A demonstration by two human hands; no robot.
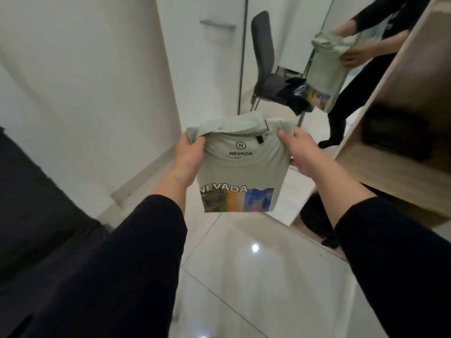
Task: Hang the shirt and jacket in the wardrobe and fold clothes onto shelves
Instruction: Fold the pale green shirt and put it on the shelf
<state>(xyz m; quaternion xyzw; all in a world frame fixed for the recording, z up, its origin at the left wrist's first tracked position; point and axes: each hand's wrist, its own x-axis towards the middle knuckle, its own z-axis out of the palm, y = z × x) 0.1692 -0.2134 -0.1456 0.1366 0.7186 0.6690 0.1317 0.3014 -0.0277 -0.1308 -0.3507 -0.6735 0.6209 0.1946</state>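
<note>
A pale green T-shirt [240, 167] with "NEVADA" lettering and a colourful print hangs folded lengthwise in front of me above the floor. My left hand [189, 154] grips its left shoulder near the collar. My right hand [301, 152] grips the right shoulder, thumb on top. A wooden wardrobe shelf [390, 172] is close on the right, with a dark folded garment [397, 137] lying on it.
A mirror [317, 57] ahead reflects me, the shirt and a dark chair [264, 57] with dark clothes [296, 97] on its seat. White doors stand at left, one with a handle [217, 25]. Glossy white floor tiles [256, 276] lie below. A dark mass [36, 203] lies at the left.
</note>
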